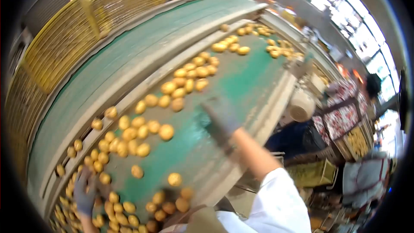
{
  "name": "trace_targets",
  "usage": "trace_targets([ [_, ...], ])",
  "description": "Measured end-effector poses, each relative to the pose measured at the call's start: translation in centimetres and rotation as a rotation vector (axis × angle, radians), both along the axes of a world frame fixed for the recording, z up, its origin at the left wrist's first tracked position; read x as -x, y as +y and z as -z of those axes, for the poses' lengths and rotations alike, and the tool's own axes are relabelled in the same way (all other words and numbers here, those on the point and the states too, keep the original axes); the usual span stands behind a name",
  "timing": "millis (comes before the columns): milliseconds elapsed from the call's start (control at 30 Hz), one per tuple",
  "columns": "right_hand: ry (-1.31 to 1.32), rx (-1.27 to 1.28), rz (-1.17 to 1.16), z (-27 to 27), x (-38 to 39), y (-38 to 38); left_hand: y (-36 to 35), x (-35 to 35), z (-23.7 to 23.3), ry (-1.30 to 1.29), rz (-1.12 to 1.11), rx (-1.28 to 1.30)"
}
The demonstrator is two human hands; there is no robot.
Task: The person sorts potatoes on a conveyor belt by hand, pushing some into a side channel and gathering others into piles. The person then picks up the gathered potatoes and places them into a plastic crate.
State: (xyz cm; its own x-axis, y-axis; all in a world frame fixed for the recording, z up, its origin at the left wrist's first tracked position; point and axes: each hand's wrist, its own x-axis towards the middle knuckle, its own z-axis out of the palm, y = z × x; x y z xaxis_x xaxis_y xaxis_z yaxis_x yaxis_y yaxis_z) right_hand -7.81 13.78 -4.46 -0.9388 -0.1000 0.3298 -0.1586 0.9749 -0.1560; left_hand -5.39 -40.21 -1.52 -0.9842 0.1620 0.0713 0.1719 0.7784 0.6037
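Yellow potatoes (129, 134) lie scattered and in a loose band along a green conveyor belt (183, 133). My left hand (85, 193), in a grey glove, is low at the belt's left edge among the potatoes. Its fingers are a little apart, touching or just over them; I see none held. My right hand (221, 115), also gloved in grey, is above the bare middle of the belt, right of the potato band. Motion blurs it, but its fingers look stretched out with nothing between them. Darker, brownish potatoes (169, 207) sit close to my body.
A second green belt (142, 39) runs alongside, beyond a metal divider (151, 70) with several potatoes on it. Yellow slatted panels (60, 45) stand behind. At right are a person in a patterned top (343, 114), a pale bucket (302, 105) and a yellow crate (313, 174).
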Motion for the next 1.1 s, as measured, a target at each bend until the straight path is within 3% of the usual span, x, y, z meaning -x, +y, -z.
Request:
trace_targets([
  [33,0.185,-0.120,0.003,2.8,1.7,4.9,4.7,2.6,-0.5,0.010,0.172,-0.070],
  [67,0.104,0.459,0.142,3.9,3.3,7.2,9.5,4.6,-1.9,-0.051,0.281,-0.150],
  [133,-0.027,1.365,0.365,-1.1,5.5,4.5,17.1,9.0,-0.4,-0.015,0.395,-0.215],
  [167,-0.037,1.369,0.345,0.1,7.6,5.2,20.7,12.1,0.3,-0.013,0.564,-0.387],
  [233,0.098,0.881,0.210,4.4,12.3,8.6,27.4,17.6,2.2,0.044,0.637,-0.266],
  [267,0.193,0.767,0.231,5.5,14.5,8.9,30.6,19.8,1.7,0.033,0.675,-0.263],
  [333,0.116,0.927,0.322,3.3,15.3,7.7,35.8,24.3,2.4,0.004,0.713,-0.168],
  [467,0.053,1.140,0.222,2.6,13.1,7.1,40.0,26.7,5.2,-0.176,0.663,-0.413],
  [533,-0.032,0.976,0.012,2.3,12.1,5.7,40.0,27.0,4.9,-0.268,0.723,-0.291],
  [600,-0.096,1.083,-0.053,2.7,11.2,2.8,38.5,26.6,5.3,-0.249,0.806,-0.347],
  [667,-0.205,1.484,-0.074,3.2,10.5,0.6,36.2,26.1,4.3,-0.553,0.703,-0.360],
  [733,-0.321,1.838,-0.068,2.9,8.3,-2.8,33.3,25.0,5.7,-0.600,0.707,-0.458],
  [767,-0.323,1.597,-0.089,2.3,7.0,-4.5,31.7,24.2,6.7,-0.646,0.726,-0.557],
  [867,-0.420,1.740,-0.016,2.8,3.5,-9.2,27.7,21.4,7.5,-0.706,0.706,-0.448],
  [933,-0.464,1.717,0.019,2.8,1.4,-11.6,24.8,20.0,7.0,-0.595,0.720,-0.343],
  [1000,-0.502,1.685,0.065,3.2,-0.3,-13.2,23.2,17.6,4.6,-0.370,0.854,0.006],
  [1033,-0.490,1.699,0.043,4.0,-1.0,-13.6,22.4,16.5,5.3,-0.270,0.877,-0.068],
  [1100,-0.498,1.649,-0.006,4.6,-2.5,-14.1,21.0,14.4,4.8,-0.345,0.854,-0.080],
])
